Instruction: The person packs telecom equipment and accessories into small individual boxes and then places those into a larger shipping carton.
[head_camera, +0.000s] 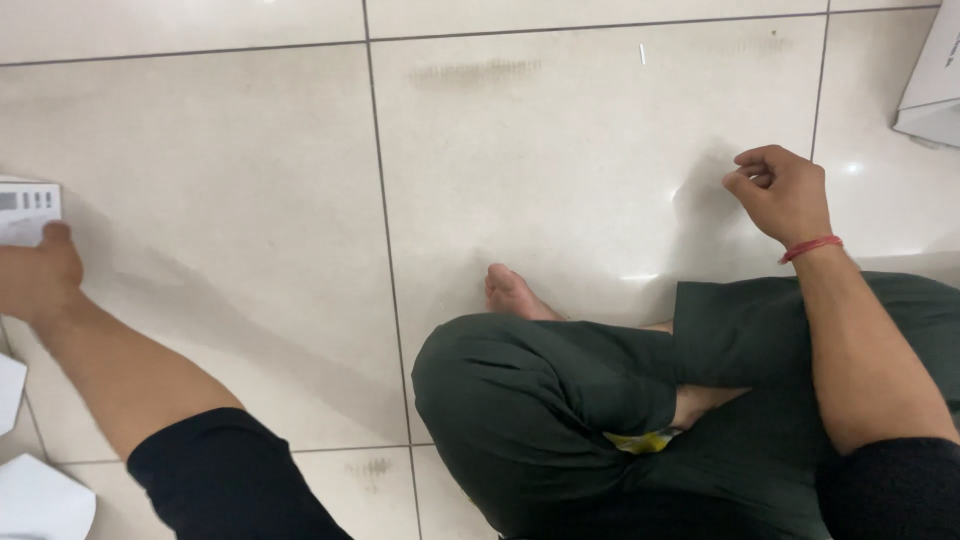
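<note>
at the left edge of the tiled floor (560, 150), gripped a small white box (25, 208) with the left hand (40, 272), thumb pressed on its near edge, fingers hidden beneath. judged the step as a hold just taken on the box, low over the floor or resting on it; could not tell which. saw only the right end of the box, the rest cut off by the frame. read its long axis as running left to right, though not with certainty, with the printed face turned up and the grey marks toward the far side. would need, for any next move, a firmer wrap round the box and a level carry, since only thumb contact showed.

held the right hand (782, 192) above the floor at the right, fingers curled in against the thumb, nothing visible inside; wore a red band (810, 247) at the wrist. sat cross-legged in green trousers (520, 400), bare foot (512, 293) poking out toward the far side. noted white paper pieces (40, 497) near left and a white carton (935, 80) far right, well apart from both hands.
</note>
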